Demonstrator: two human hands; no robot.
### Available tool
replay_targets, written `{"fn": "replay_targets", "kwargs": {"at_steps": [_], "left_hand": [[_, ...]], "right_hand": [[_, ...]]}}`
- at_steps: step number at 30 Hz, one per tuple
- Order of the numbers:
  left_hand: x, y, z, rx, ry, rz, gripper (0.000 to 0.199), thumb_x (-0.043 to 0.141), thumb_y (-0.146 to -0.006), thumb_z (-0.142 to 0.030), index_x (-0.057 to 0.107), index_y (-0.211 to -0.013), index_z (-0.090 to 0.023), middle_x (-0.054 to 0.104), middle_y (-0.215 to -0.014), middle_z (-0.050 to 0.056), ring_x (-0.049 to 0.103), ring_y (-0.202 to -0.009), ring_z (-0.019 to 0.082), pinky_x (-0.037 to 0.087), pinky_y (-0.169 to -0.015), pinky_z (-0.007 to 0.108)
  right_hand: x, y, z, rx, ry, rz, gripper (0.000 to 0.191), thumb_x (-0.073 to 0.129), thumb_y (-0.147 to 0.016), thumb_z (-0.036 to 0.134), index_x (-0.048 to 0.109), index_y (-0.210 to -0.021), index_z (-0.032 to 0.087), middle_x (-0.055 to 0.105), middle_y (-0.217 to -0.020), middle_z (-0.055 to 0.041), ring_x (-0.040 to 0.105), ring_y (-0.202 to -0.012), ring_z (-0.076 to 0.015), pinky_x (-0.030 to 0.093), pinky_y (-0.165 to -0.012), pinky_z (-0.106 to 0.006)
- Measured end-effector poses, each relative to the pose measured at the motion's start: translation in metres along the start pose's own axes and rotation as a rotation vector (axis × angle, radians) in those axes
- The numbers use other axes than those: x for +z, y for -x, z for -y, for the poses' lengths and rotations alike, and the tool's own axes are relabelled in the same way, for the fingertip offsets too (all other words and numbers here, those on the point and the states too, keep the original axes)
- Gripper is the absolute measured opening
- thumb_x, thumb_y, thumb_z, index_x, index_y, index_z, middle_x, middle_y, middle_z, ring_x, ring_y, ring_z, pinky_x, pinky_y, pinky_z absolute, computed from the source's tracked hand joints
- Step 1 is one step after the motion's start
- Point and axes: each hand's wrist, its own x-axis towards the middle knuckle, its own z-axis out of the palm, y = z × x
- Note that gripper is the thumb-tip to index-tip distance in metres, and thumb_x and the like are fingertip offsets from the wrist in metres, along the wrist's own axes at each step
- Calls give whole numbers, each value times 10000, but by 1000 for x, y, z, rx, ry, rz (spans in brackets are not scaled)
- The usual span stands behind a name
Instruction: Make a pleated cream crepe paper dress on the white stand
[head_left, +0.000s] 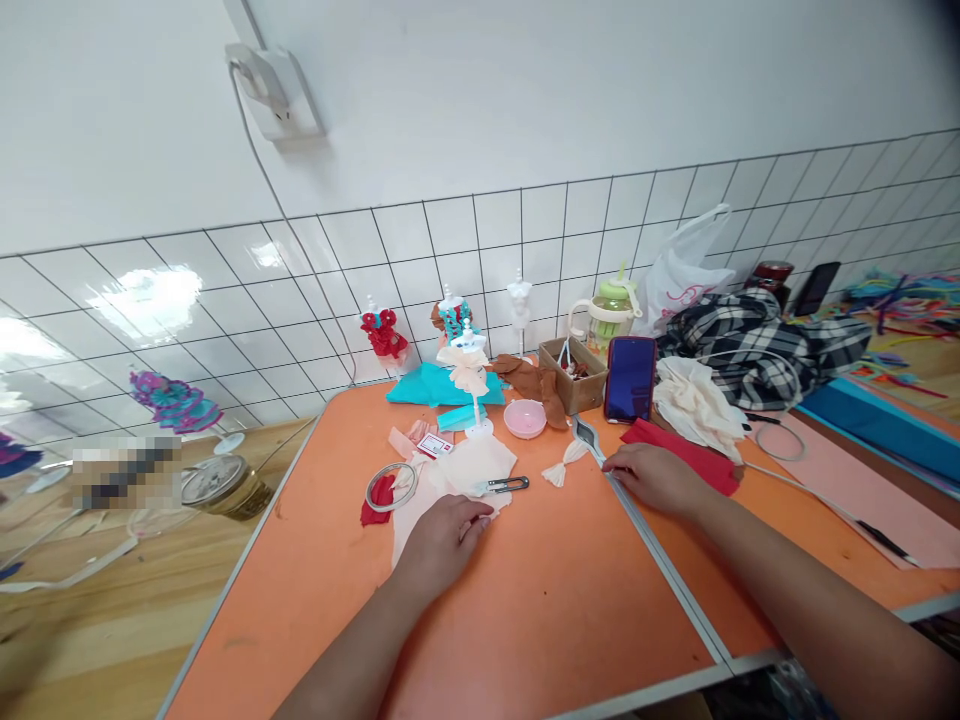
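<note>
My left hand (444, 540) rests at the edge of a piece of cream fabric (480, 462), its fingers loosely bent and apart from the thumb, with nothing visible in them. Just beyond its fingertips lie small black thread snips (510, 484). My right hand (646, 474) lies low over the table seam, fingers reaching forward and apparently holding nothing. Near those fingertips are a grey pointed object (586, 434), whose kind I cannot make out, and a gathered scrap of cream cloth (564, 464). A small white dress form (469, 345) wearing cream ruffles stands beyond both hands.
On the orange table (555, 620) are a tape roll (391, 487), a pink bowl (525, 419), a cardboard box (573, 375), a propped phone (630, 380), red fabric (686, 458) and teal fabric (420, 385). A drinking cup (609, 315) and more dress forms stand by the tiled wall.
</note>
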Motion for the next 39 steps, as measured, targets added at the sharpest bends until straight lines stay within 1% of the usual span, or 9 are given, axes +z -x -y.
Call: {"fn": "replay_targets", "kwargs": {"at_steps": [10,14,19,25,30,32,34,37,39], "left_hand": [[-2,-1,3,-22,14,12,283,407,-870,-335,660,-982,-277,666,-974,18,578,-930,194,467,-798,313],[-2,-1,4,-17,14,22,280,403,-875,-336,657,-977,-279,665,-963,14,577,-919,190,464,-793,310],[-2,-1,5,-23,14,38,290,401,-878,-339,660,-987,-268,661,-964,24,572,-922,191,463,-791,311],[0,-1,7,-16,20,47,291,401,-879,-350,654,-997,-267,659,-985,29,567,-937,196,465,-796,319],[0,-2,12,7,-39,29,286,397,-880,-313,649,-1008,-268,654,-992,34,560,-943,197,459,-791,320],[-1,-3,15,10,-113,16,276,412,-867,-273,653,-1000,-257,652,-977,51,556,-936,211,452,-769,328],[-3,-5,19,0,-189,14,266,426,-852,-238,662,-973,-251,652,-952,60,555,-925,220,442,-753,332],[-4,-7,26,-17,-236,26,242,445,-843,-237,666,-939,-251,648,-936,55,557,-918,217,437,-745,323],[-4,-7,30,-10,-224,25,222,465,-834,-250,659,-940,-248,644,-944,49,558,-918,210,441,-746,314]], "right_hand": [[1,-15,0,133,-59,46,393,437,-797,199,540,-1170,267,664,-777,-9,594,-705,-168,377,-564,-237],[-1,-15,0,98,48,38,264,453,-809,251,648,-985,278,680,-910,-22,597,-876,-198,391,-644,-255],[-2,-11,-2,115,62,47,425,478,-802,267,527,-1223,303,673,-958,-29,604,-880,-195,395,-642,-255],[-3,-5,-4,92,65,71,390,518,-781,286,562,-1169,294,609,-1128,-49,577,-990,-224,432,-753,-297],[-8,-3,1,110,132,-63,371,575,-744,280,593,-1114,293,311,-1434,-50,479,-1149,-292,456,-771,-354],[-12,-6,11,101,129,-159,334,560,-765,290,599,-1096,273,274,-1452,-48,457,-1170,-288,448,-816,-374],[-13,-12,29,40,76,-176,283,509,-809,302,605,-1070,250,442,-1335,-70,498,-1114,-252,439,-842,-365],[-6,-26,72,-164,-53,-47,239,460,-847,302,621,-1012,238,633,-1048,-56,550,-982,-207,433,-834,-328],[6,-38,103,-279,-86,-27,280,452,-858,270,585,-1104,248,629,-1084,-40,535,-992,-201,419,-843,-322]]}}
